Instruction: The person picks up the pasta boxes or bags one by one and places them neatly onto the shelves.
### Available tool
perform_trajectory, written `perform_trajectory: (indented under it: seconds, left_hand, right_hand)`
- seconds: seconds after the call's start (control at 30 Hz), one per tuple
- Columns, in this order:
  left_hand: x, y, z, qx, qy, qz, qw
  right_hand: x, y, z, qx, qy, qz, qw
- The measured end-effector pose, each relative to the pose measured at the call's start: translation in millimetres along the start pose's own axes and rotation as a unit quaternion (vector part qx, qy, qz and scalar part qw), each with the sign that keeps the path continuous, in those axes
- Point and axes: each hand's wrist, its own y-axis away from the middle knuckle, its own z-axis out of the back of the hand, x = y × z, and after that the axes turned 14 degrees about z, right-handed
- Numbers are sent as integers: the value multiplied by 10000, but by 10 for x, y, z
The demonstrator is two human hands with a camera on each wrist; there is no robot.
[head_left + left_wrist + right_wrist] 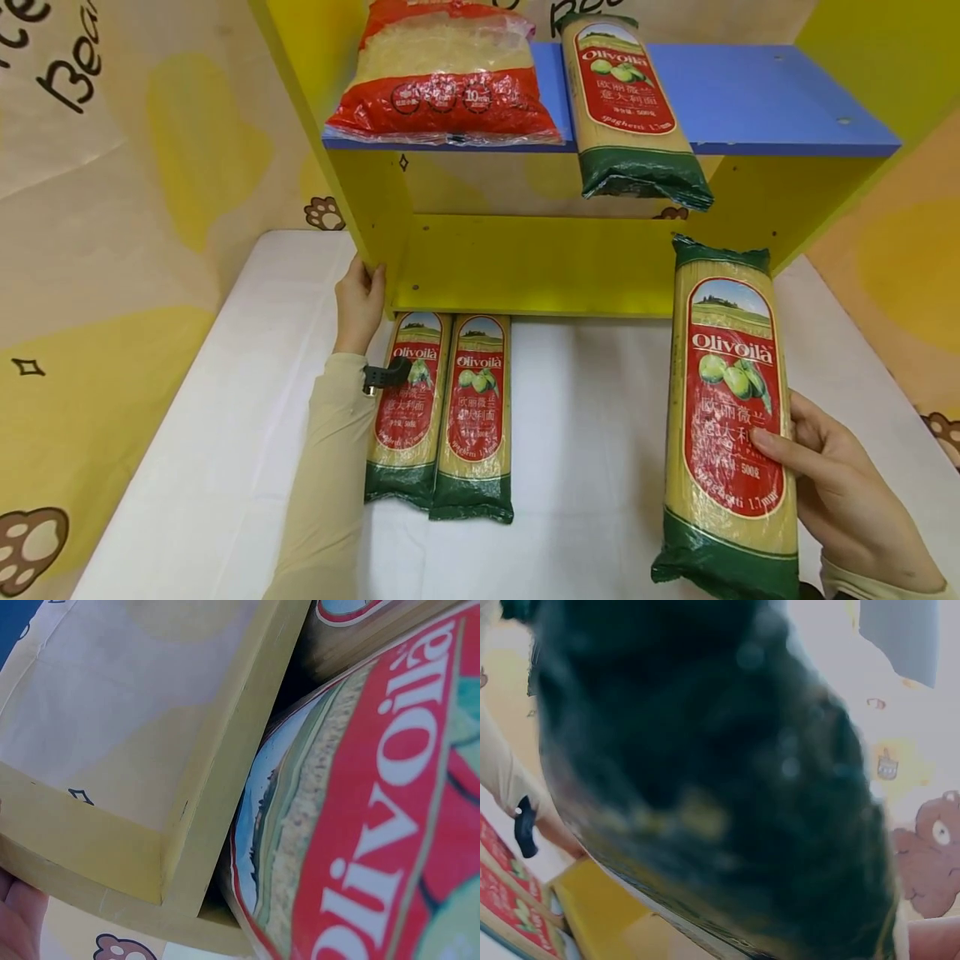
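Observation:
My right hand (847, 479) grips a spaghetti pack (731, 417) by its right side, thumb across the red label. The pack is upright in front of the yellow-and-blue shelf (536, 267), and its green end (705, 765) fills much of the right wrist view. On the left, my left hand (360, 304) holds the front edge of the shelf's left side panel, its fingers (22, 911) showing at the lower left of the left wrist view. Below that hand, two more spaghetti packs (405, 408) (472, 417) lie side by side, labels up.
On the blue upper board (757, 100) lie a red-and-clear pasta bag (450, 75) and another spaghetti pack (626, 100), which juts past the front edge. White cloth (585, 467) covers the table. A patterned backdrop (150, 167) stands behind.

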Motion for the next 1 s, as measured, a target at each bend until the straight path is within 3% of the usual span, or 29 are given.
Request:
perform_trajectory:
  seconds: [0.2,0.53,0.83,1.0]
  left_hand:
    - [18,23,30,-52,35,27,10000]
    - [58,63,114,-54,1,229,9997]
    - [148,140,231,-136,102,422,9990]
    - [182,172,258,-157,96,510,9985]
  right_hand:
    - [127,41,54,-90,204,77,9997]
    - [313,28,160,48,200,718,9972]
    - [481,-198,34,305,-305,731,9964]
    - [571,-346,-22,374,-137,809,9959]
